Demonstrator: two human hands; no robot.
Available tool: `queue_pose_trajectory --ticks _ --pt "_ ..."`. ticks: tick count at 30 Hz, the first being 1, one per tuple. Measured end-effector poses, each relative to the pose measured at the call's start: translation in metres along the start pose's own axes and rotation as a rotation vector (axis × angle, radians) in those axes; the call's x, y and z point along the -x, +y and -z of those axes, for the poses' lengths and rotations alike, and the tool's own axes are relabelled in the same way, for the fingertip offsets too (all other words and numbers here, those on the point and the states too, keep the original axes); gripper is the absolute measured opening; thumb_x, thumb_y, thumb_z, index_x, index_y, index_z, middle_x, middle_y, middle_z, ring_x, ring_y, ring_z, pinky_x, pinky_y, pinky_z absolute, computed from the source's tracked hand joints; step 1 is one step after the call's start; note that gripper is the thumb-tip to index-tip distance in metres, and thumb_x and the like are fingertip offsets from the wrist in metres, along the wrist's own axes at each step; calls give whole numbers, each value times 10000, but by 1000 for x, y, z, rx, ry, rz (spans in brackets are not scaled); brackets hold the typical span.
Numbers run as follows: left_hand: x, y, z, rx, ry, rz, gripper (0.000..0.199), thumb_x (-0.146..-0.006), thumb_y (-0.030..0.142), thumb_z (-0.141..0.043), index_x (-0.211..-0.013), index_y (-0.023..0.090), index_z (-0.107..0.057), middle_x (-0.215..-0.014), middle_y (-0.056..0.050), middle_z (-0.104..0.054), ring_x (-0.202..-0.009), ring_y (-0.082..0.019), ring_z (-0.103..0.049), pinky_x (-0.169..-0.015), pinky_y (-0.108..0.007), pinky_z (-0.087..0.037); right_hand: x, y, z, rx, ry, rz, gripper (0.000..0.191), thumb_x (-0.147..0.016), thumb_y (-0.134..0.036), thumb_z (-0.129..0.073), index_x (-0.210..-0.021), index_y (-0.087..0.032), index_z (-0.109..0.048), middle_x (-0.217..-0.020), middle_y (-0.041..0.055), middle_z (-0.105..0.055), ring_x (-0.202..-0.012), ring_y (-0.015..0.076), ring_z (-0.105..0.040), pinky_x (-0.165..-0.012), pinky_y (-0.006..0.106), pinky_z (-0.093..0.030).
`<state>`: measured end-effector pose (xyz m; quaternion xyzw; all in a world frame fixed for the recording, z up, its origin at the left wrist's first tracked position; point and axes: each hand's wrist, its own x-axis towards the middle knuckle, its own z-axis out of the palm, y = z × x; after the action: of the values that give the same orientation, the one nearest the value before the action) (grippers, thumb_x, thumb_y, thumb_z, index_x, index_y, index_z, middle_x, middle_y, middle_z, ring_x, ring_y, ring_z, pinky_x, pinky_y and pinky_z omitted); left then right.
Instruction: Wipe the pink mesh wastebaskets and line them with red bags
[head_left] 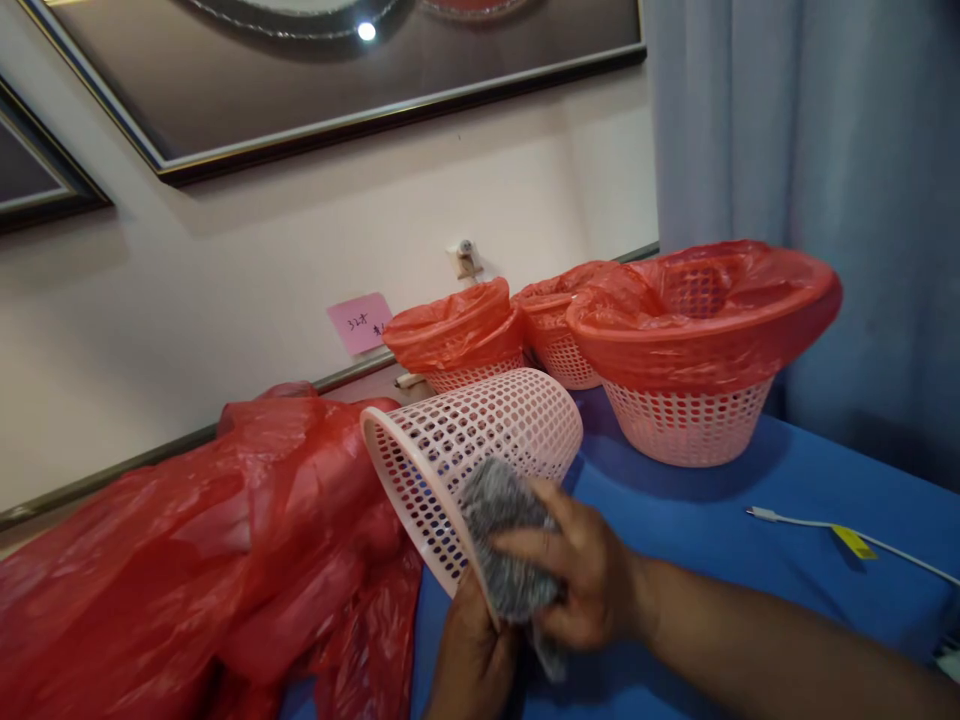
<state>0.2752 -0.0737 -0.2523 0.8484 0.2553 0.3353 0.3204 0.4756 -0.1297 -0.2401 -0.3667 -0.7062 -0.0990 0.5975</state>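
Observation:
A pale pink perforated plastic basket (495, 415) lies tipped on its side, its open mouth facing left toward me. At the lower part of its rim, my left hand (472, 650) is closed on the edge, with some fingers hidden inside and behind the rim. My right hand (574, 570) presses a grey cloth (506, 540) against the basket's outer wall close to the rim. The fingers of that hand are bent over the cloth, and a loose end hangs below it.
Red plastic bags (225, 540) are heaped on the left. Behind stand bag-lined baskets: one large (682, 425), two smaller (454, 330) (570, 360). A white cable (795, 520) with a yellow tag crosses the blue tabletop (675, 510) at right. A pink note (360, 323) is on the wall.

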Motion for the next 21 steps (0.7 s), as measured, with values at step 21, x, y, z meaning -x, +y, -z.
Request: queue_pose_trajectory --ticks 21 --pt "-3 -11 5 -142 -120 -11 579 -908 156 -567 -1465 296 -639 -1519 -82 -639 -1429 -325 -568 -1223 -564 -423 -7 24 12 131 88 -217 602 -793 -234 -622 -1394 -235 -628 -1472 151 -523 -1280 311 -642 -1041 466 -587"
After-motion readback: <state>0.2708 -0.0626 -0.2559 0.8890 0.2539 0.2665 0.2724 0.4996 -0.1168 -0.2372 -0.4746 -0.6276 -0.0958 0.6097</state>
